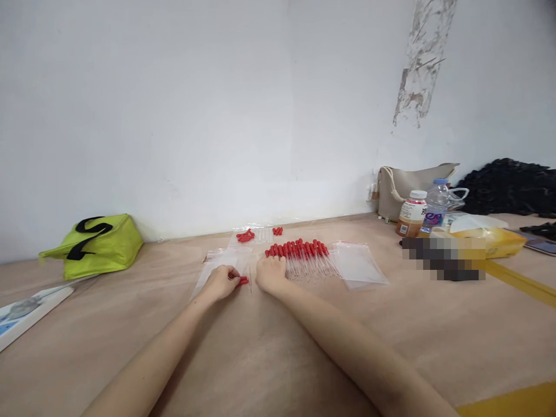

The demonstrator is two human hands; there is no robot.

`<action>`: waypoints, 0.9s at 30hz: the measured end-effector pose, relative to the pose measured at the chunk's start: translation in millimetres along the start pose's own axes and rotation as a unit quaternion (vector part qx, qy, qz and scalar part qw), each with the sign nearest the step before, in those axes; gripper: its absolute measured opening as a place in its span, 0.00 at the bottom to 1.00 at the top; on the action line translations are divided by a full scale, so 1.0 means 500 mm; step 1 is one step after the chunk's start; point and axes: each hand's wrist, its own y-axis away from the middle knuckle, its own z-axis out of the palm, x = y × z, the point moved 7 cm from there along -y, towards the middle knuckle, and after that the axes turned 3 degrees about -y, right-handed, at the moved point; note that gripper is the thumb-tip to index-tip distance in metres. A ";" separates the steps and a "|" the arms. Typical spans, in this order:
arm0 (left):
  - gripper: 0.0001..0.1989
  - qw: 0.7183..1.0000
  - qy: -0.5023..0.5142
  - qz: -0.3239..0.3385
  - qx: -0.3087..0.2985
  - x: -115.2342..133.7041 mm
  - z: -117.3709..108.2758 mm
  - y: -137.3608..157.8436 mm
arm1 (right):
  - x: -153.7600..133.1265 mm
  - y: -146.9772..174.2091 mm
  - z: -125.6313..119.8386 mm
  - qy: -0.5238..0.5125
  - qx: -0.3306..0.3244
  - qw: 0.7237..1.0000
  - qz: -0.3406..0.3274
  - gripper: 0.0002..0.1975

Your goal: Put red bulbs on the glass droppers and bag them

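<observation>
Reaches both hands forward over the brown surface [234, 347]. Bends the left hand [223, 282] at a couple of loose red caps [244, 280], with a thin clear tube [250, 281] just beside; cannot tell whether pinching one with the fingers or merely touching it. Curls the right hand [270, 274] knuckles up, fingers hidden underneath; cannot tell whether gripping anything. Finds the row of red-capped droppers [309, 255] just right of that hand, red ends farthest away. Should handle as very light: soft and grippy at the rubbery-looking caps, slick, thin and perhaps brittle along the clear stems. Best to take by the red end, without bending the stem. Reads no brand with confidence: sees a large black character on the brown-drink bottle [412, 214], only illegible lettering on the purple-labelled bottle [434, 218].
</observation>
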 end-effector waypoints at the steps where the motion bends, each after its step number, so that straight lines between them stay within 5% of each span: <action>1: 0.04 1.000 0.000 -0.007 0.006 0.001 -0.004 -0.001 | 0.016 0.010 -0.010 0.004 0.025 1.000 -0.005 0.16; 7: 0.04 0.998 0.015 -0.004 0.065 0.027 -0.035 0.018 | 0.128 0.103 -0.054 0.019 0.189 0.973 -0.129 0.10; 12: 0.10 0.981 0.136 0.108 0.084 0.100 -0.013 0.106 | 0.185 0.171 -0.056 -0.049 0.218 0.957 -0.187 0.12; 17: 0.11 0.965 0.190 0.178 0.010 0.160 0.045 0.185 | 0.173 0.208 -0.059 -0.122 0.214 0.938 -0.242 0.11; 27: 0.10 0.956 0.240 0.163 -0.035 0.171 0.056 0.192 | 0.135 0.231 -0.036 -0.097 0.181 0.918 -0.339 0.11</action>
